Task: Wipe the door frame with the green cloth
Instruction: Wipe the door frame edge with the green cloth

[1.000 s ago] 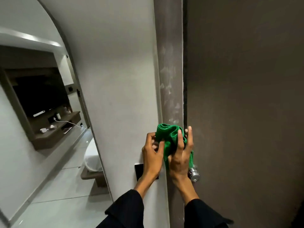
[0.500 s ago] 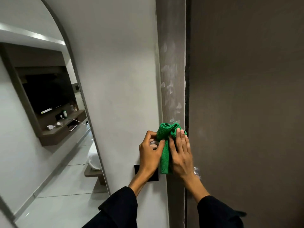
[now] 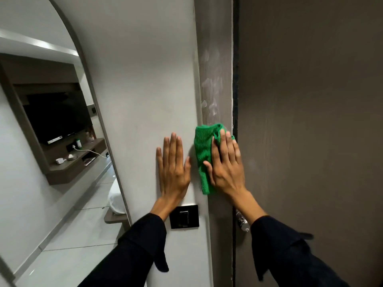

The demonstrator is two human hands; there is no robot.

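Now the left hand (image 3: 173,168) has left the green cloth (image 3: 204,154) and lies flat, fingers straight, on the wall (image 3: 145,79). The right hand (image 3: 226,164), fingers straight too, presses the cloth on the door frame (image 3: 216,79). I judge it soft and light; I would press its middle.

door frame (image 3: 215,59) free above, switch (image 3: 184,216) & door handle (image 3: 242,222) below

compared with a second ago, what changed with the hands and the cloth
The left hand let go of the green cloth and now lies flat on the white wall. The right hand, which held the bunched cloth, now presses it flatter against the door frame with straight fingers. Unchanged: the cloth sits at the same stretch of frame, smears above it, black switch below.
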